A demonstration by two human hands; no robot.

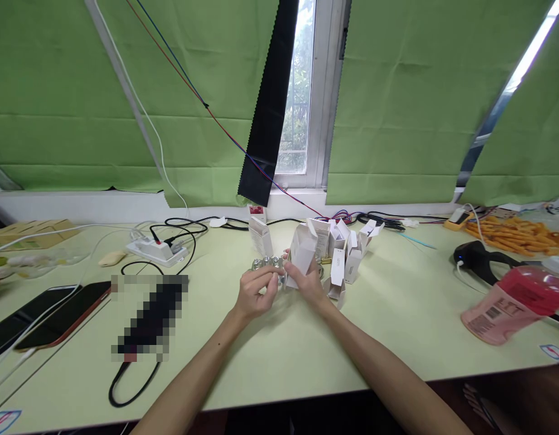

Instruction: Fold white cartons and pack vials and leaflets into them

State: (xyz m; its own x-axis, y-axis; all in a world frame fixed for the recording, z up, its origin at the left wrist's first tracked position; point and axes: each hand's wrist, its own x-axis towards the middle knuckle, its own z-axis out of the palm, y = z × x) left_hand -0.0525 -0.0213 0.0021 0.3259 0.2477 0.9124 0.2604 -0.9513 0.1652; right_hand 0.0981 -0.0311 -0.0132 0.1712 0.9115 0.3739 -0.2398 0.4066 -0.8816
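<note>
My right hand (310, 285) is wrapped around a small white cardboard box (303, 249), with its flaps open at the top. My left hand (256, 294) is just left of that box, thumb and fingers drawn together near its lower side. Whatever the left fingers pinch is hidden or too small to make out. Behind the left hand sit several small shiny metal pieces (266, 262). More white boxes (338, 266) stand close to the right of my hands, several with open flaps. Another white box (260, 237) stands upright behind the metal pieces.
At left are a power strip (158, 251), phones (64, 314), cables and yellow boxes (38, 232). A pink-red jar (510, 305), a black device (476, 261) and a pile of orange strips (517, 234) are at right. Cables run along the table's back edge.
</note>
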